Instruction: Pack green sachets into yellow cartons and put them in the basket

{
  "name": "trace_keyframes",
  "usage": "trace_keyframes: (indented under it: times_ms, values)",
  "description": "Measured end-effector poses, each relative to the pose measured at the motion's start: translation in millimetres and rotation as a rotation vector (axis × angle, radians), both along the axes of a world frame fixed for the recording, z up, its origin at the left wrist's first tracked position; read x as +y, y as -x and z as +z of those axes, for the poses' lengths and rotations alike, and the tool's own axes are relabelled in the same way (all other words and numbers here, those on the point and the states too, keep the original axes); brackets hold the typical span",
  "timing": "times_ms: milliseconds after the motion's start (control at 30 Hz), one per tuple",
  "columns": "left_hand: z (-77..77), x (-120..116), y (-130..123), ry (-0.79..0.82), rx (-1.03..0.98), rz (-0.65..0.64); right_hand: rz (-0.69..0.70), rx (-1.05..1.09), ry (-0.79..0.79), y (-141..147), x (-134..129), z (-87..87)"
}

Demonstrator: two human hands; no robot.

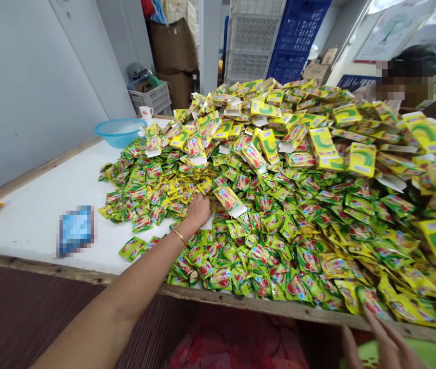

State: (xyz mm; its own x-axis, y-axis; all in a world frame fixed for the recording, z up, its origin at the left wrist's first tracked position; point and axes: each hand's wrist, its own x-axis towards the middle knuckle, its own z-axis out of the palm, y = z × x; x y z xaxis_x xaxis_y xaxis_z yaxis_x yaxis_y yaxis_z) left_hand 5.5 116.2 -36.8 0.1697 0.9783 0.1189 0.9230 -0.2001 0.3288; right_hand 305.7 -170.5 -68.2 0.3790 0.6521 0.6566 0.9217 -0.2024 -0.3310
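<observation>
My left hand (pixel 199 210), with a thin bracelet at the wrist, reaches into the pile of small green and yellow packets (pixel 279 225). Its fingers are curled together among yellow packets; what they hold, if anything, is hidden. An open yellow box (pixel 230 201) lies just to its right. At the bottom right, my right hand (pixel 383 343) is blurred and partly cut off by the frame, its fingers apart at the table's front edge, over a light green basket (pixel 429 354). Many small yellow boxes (pixel 323 143) are heaped behind the packets.
A blue bowl (pixel 120 133) and a white cup (pixel 146 112) stand at the back left of the white table (pixel 29 225). A pixelated blue object (pixel 75 230) lies at the left. Stacked crates (pixel 254 46) rise behind. A person (pixel 406 77) is at the back right.
</observation>
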Motion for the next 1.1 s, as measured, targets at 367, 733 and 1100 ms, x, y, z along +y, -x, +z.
trace_keyframes:
  times_ms: [367,733,1100]
  values:
    - [-4.4,-47.6,-6.8,0.179,-0.254,0.0,0.565,-0.069,0.212,135.0,216.3,64.3]
    - [-13.7,-41.6,-7.2,0.361,-0.547,0.106,0.295,0.199,0.275,140.0,225.4,81.8]
    - [0.7,-62.2,42.4,0.466,-1.014,0.058,0.261,0.335,0.42,102.7,85.6,14.1]
